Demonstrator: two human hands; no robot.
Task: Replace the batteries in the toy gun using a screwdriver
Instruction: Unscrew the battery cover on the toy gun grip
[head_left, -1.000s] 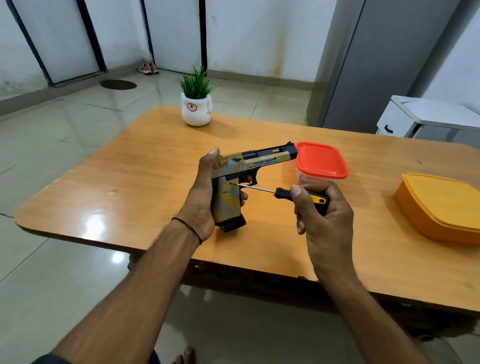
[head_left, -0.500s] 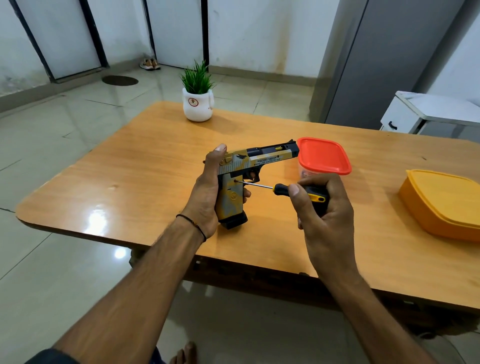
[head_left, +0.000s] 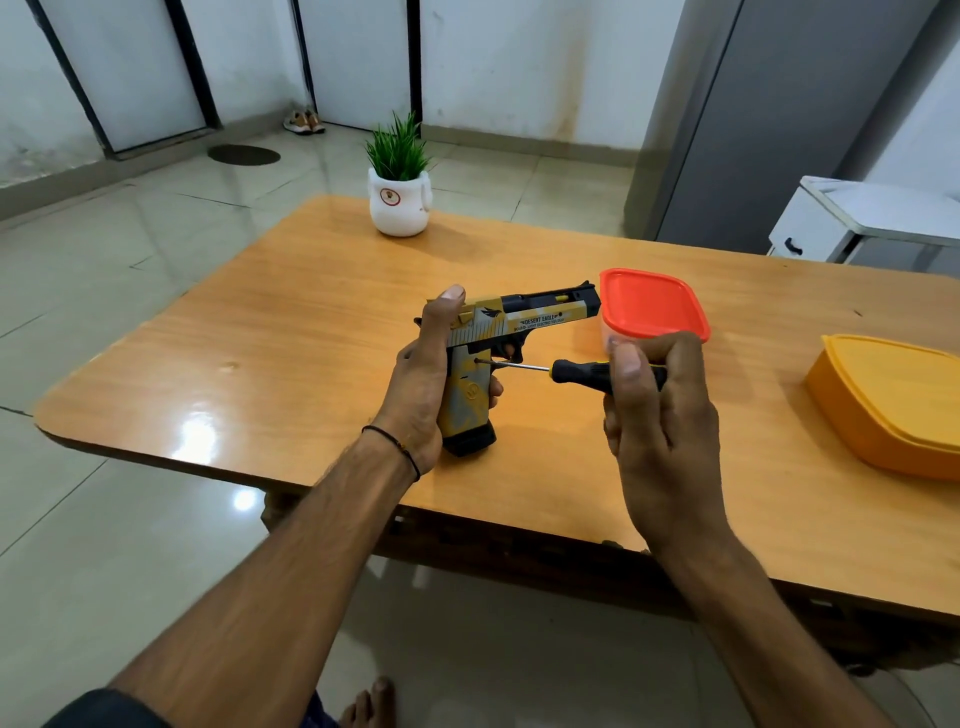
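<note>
Plastic toy gun (head_left: 511, 332) gripped; slim steel-shafted screwdriver (head_left: 566, 370) tip on grip.

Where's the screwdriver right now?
In the head view, right of centre: the right hand grips the screwdriver level, its tip on the grip of the toy gun, in front of the red-lidded container.

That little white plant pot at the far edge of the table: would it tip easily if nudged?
Probably not: the white pot looks squat and broad-based, standing flat on the table. Its smooth surface and the glossy tabletop suggest it would slide rather than tip. It looks ceramic, so likely breakable if it fell.
</note>
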